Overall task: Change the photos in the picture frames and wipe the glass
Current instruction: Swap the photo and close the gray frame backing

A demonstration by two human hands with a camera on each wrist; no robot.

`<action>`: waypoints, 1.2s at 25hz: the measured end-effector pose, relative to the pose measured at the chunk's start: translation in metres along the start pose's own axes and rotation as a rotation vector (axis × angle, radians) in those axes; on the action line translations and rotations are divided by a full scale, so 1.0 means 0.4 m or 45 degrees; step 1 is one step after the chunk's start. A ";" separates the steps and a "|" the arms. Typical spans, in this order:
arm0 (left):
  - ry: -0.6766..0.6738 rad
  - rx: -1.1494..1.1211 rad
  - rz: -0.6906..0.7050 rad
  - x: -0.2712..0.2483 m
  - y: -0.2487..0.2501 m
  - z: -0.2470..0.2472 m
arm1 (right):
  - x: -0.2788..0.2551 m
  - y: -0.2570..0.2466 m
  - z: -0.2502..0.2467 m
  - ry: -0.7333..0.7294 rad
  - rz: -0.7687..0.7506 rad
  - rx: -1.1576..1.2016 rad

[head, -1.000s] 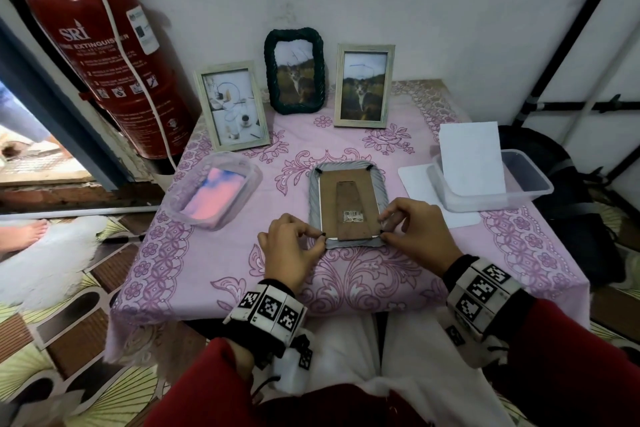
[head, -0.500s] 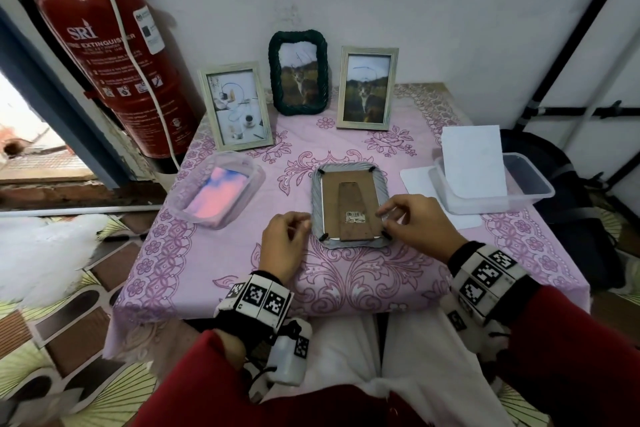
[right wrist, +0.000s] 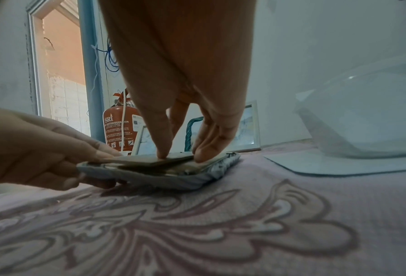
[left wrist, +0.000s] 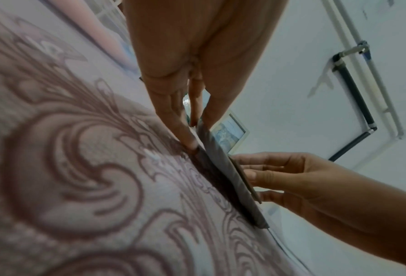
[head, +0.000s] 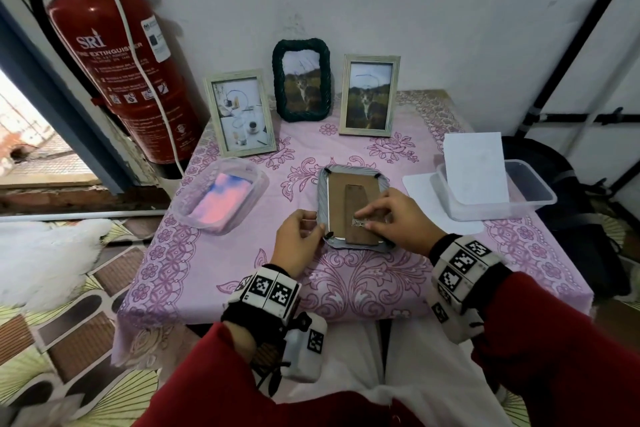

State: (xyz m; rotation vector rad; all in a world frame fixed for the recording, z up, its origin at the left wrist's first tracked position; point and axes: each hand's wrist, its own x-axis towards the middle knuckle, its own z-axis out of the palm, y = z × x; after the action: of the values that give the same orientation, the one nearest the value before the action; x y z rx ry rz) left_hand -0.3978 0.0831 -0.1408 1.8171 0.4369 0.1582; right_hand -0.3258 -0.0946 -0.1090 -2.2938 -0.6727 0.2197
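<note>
Frame (head: 349, 204) face-down, lengthwise away

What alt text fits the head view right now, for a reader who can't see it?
Both hands work on a grey frame lying face down on a pink tablecloth: the left hand grips its near-left edge, and the right hand fingers its brown backing. Three photo frames stand behind.

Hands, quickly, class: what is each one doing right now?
Left hand: grips the grey frame at its left edge.
Right hand: fingers straight, pressing the backing board.
</note>
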 end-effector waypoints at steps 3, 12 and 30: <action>-0.097 -0.344 -0.025 -0.018 0.026 0.009 | 0.006 -0.013 -0.002 0.038 -0.042 -0.019; -0.094 -0.442 0.414 -0.021 0.127 0.032 | 0.031 -0.124 -0.050 0.399 -0.134 0.489; 0.017 -0.589 0.205 0.062 0.074 -0.012 | 0.051 -0.045 -0.013 0.511 0.174 1.128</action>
State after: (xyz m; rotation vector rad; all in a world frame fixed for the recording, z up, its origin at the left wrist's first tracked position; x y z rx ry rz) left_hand -0.3702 0.0900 -0.1143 1.3938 0.2369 0.3529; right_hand -0.3138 -0.0761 -0.0918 -1.4575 -0.1443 0.0842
